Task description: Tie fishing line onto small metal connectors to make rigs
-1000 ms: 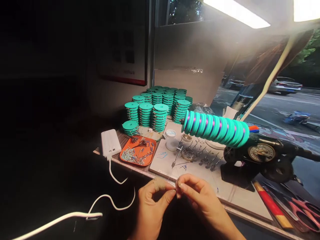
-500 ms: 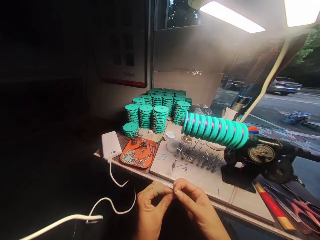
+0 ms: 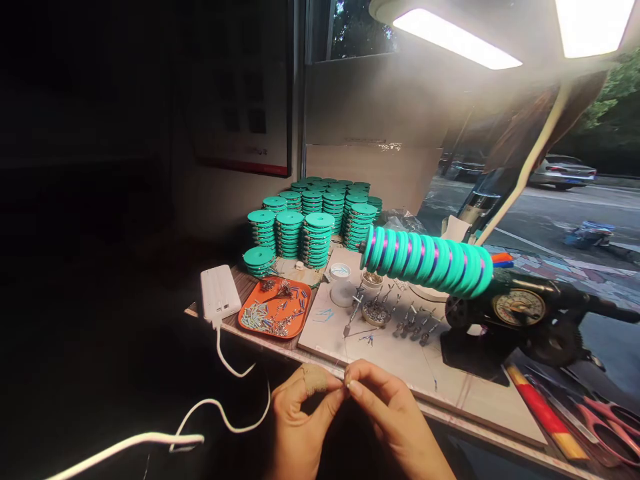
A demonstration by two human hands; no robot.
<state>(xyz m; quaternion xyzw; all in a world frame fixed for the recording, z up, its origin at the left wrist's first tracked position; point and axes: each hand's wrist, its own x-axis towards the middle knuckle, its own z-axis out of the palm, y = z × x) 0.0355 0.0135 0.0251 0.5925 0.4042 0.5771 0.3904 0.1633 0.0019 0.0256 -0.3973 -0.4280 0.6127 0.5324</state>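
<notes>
Pinched shut from both sides: left hand point(image 3: 300, 427) and right hand point(image 3: 395, 420), fingertips on one tiny part point(image 3: 346, 382), too small to identify. Held just off the board's point(image 3: 400, 363) near edge, over darkness. Risk: slack pinch, part probably lost in shadow. Cable point(image 3: 150, 438) near left wrist, snag possible.

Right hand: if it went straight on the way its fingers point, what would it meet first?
The left hand: the right hand points up-left, its fingers tip to tip with the left's, apparently touching.
</notes>
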